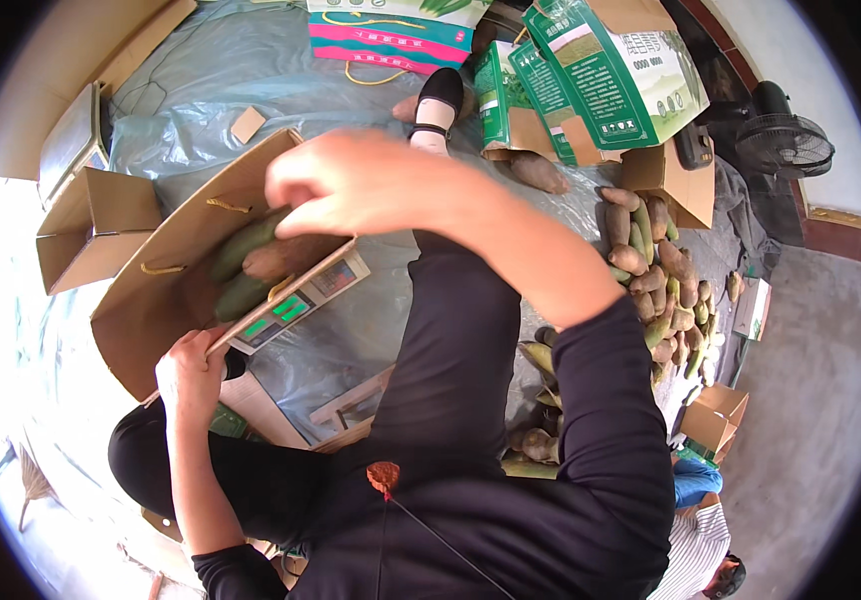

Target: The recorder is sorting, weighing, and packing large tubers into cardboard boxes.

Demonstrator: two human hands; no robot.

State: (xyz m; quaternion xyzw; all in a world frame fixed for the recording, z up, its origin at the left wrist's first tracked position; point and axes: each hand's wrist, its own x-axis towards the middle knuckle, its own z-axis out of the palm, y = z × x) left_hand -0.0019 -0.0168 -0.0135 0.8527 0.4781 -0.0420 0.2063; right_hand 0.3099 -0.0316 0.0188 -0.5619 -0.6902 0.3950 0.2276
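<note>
An open cardboard box (141, 300) with yellow rope handles stands tilted in front of me, left of the middle. Inside lie several long root vegetables, among them a green one (244, 250) and a brown one (281, 257). My left hand (191, 375) is closed round the box's near rim. Over the opening hangs my right hand (346, 185), its fingers bent and smeared by motion, just above the vegetables. Whether it holds anything cannot be told. A scale's panel (301, 300) with lit green digits shows along the box's near side.
A large heap of brown and green root vegetables (666, 285) lies on the right. Printed green cartons (601, 75) stand beyond it, near a black fan (783, 140). Another open box (101, 225) is at the left. Another person (706, 545) is at the lower right.
</note>
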